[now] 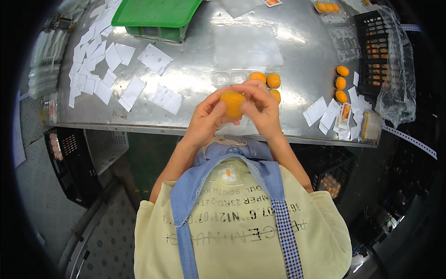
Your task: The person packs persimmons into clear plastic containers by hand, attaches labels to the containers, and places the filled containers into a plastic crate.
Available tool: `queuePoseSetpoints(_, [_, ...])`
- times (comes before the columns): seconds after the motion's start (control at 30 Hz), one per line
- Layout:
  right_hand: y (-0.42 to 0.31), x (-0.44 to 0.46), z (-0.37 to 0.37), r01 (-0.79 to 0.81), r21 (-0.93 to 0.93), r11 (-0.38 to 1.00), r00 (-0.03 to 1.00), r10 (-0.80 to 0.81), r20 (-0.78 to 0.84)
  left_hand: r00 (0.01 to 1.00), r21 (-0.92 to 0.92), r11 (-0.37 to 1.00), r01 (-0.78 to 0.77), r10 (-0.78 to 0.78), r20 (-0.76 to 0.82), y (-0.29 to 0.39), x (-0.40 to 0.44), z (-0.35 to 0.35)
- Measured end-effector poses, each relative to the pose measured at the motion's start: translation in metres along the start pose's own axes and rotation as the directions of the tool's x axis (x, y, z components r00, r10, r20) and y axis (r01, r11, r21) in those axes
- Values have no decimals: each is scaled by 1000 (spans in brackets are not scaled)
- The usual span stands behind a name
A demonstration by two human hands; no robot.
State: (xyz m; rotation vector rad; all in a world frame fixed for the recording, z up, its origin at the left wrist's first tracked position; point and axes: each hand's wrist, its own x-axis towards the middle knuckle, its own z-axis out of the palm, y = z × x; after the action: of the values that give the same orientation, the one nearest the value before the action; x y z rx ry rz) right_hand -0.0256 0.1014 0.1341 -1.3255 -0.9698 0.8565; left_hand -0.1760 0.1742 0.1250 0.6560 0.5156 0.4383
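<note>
Both my hands are raised over the front of the metal table, around one orange. My left hand grips it from the left, thumb on its near side. From the right, my right hand closes on the same fruit, with its thumb blurred. Just behind my hands lies a clear plastic fruit tray, partly covered by them. In its right part sit a few oranges, while compartments at the left hold nothing. Whatever lies directly under my hands is hidden.
White paper cards are scattered across the left of the metal table. A green bin stands at the back. At the right are three oranges in a row, more cards and a black crate draped with plastic.
</note>
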Motion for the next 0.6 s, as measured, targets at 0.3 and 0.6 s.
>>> queuePoseSetpoints(0.3, [3, 1, -3, -32, -2, 999, 999, 32, 2, 996, 191, 978, -88, 85, 25, -2, 1, -3])
queuePoseSetpoints(0.6, [-1, 0, -8, 62, -103, 993, 994, -52, 95, 968, 317, 917, -244, 251, 17, -5, 7, -9])
